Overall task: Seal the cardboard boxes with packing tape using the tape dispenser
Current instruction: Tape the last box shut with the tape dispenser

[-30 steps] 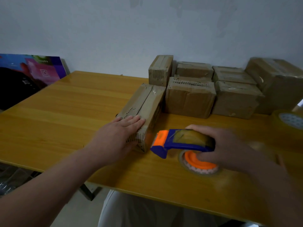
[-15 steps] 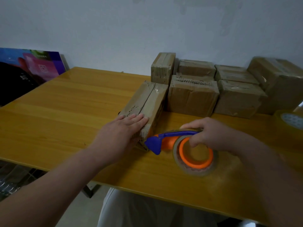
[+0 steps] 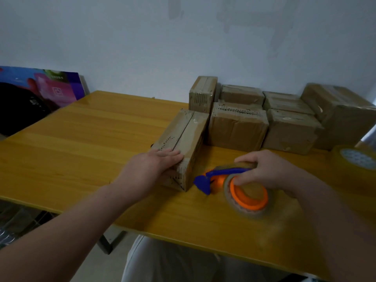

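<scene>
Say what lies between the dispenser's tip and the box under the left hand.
Only a narrow strip of bare table; the dispenser's tip and box are apart, head view.

A yellow wooden table [image 3: 81, 139] stretches away from me to a pale wall [image 3: 142, 47]. At the far left a colourful board [image 3: 59, 86], partly black, stands against that wall. A dark table leg [image 3: 109, 243] shows below the near edge.
</scene>
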